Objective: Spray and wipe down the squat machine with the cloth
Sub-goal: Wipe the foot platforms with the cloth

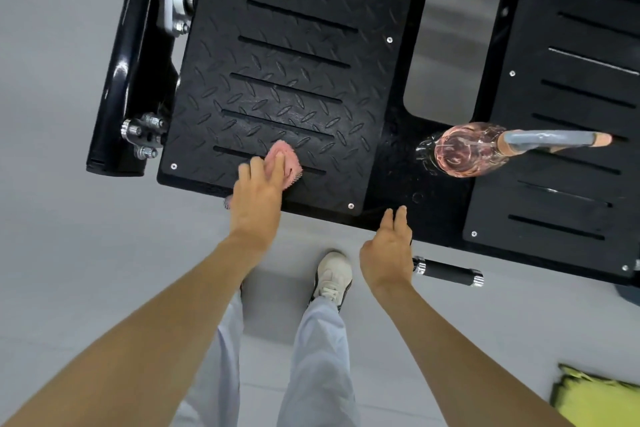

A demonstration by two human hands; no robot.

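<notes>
The left hand (258, 191) presses the cloth (285, 163) flat on the footplate (277, 80) — soft, light, easily bunched — while the right hand (388, 246) hangs open nearby, empty.

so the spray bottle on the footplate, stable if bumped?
Probably tippy: the spray bottle stands upright on the machine between the two tread plates, with its trigger head jutting sideways. It looks like clear plastic, likely light. The round body would likely roll if toppled.
</notes>
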